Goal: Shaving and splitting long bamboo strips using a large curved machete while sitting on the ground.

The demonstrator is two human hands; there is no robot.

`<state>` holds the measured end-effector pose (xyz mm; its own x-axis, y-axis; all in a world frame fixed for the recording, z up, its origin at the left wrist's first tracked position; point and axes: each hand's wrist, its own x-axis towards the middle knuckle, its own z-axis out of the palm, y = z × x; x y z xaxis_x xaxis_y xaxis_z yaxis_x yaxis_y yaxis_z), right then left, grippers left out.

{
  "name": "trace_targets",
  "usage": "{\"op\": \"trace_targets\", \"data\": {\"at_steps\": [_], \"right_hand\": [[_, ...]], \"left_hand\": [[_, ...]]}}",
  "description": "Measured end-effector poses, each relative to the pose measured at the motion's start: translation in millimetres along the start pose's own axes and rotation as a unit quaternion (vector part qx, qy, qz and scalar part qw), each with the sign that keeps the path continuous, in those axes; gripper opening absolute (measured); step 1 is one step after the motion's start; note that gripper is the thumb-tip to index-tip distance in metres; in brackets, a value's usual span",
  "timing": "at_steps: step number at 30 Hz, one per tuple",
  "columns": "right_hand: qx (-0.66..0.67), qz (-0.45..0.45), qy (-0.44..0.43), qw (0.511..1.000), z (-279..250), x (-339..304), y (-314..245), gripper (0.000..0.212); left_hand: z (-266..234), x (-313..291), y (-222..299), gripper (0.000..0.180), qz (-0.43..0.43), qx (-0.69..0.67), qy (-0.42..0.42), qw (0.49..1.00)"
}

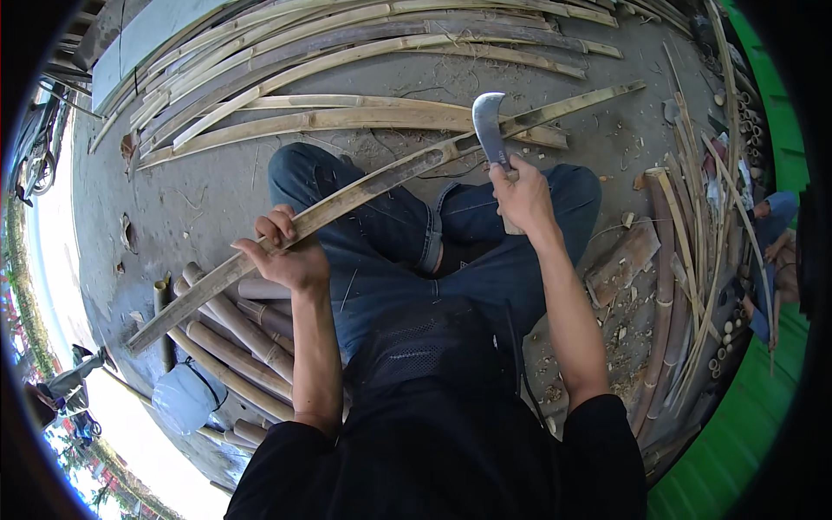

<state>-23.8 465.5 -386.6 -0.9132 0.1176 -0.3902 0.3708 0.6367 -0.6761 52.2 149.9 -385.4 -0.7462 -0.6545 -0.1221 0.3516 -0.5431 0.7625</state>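
A long split bamboo strip (373,187) slants across my crossed legs, its low end at the left and its far end at the upper right. My left hand (286,250) is closed round it left of my knees, fingers over the edge. In my right hand (523,201) is a billhook (490,126) with a hooked steel blade, gripped by its handle. The blade stands upward beside the strip and overlaps it in view; whether they touch I cannot tell. Part of the handle is hidden by my fingers.
Several split bamboo strips (347,117) lie on the concrete ahead. Bamboo poles (230,334) are piled at my left, near a clear plastic container (186,397). More bamboo (667,286), a wooden block (622,263) and chips lie at my right. Another person (774,251) is beside the green wall (784,113).
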Motion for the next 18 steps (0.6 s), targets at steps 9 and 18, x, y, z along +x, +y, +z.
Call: {"op": "trace_targets", "data": {"at_steps": [9, 18], "right_hand": [[-0.008, -0.103, -0.119, 0.987, 19.1, -26.3, -18.0, 0.044], [0.070, 0.022, -0.157, 0.985, 8.0, -44.2, -43.6, 0.041]], "left_hand": [[-5.2, -5.1, -19.9, 0.059, 0.053, 0.071, 0.038, 0.995], [11.3, -9.2, -29.7, 0.055, 0.095, 0.092, -0.025, 0.991]]}}
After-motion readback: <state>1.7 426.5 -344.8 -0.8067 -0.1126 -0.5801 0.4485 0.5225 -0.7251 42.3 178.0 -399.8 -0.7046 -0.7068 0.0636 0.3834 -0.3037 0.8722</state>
